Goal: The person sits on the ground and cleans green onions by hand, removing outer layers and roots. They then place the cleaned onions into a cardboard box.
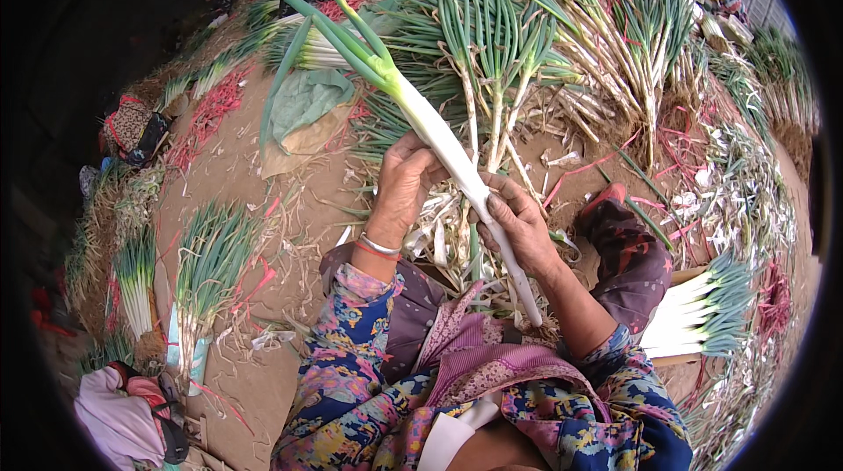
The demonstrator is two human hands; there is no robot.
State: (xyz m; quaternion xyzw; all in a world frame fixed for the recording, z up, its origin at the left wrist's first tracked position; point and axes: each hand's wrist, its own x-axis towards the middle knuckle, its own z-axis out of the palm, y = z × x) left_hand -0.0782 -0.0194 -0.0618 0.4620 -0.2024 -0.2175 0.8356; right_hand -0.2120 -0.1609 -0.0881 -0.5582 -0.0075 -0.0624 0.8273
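A large green onion (440,135) with a white stalk slants across the middle, its green leaves at the upper left and its roots near my lap. My right hand (520,217) grips the lower half of the stalk, thumb on top. Bent against the stalk's left side, higher up, are the fingers of my left hand (408,175); whether they close on it is partly hidden. A silver bangle and a red cord circle my left wrist. Unpeeled green onions (495,96) lie just beyond my hands, and stripped outer skins (438,234) are heaped beneath them.
Peeled green onions (691,313) are stacked in a tray at the right. Further bundles (214,260) stand at the left, with red ties (211,109) scattered about. Leaf waste (737,188) covers the ground at right. Clothing (122,415) lies at the lower left.
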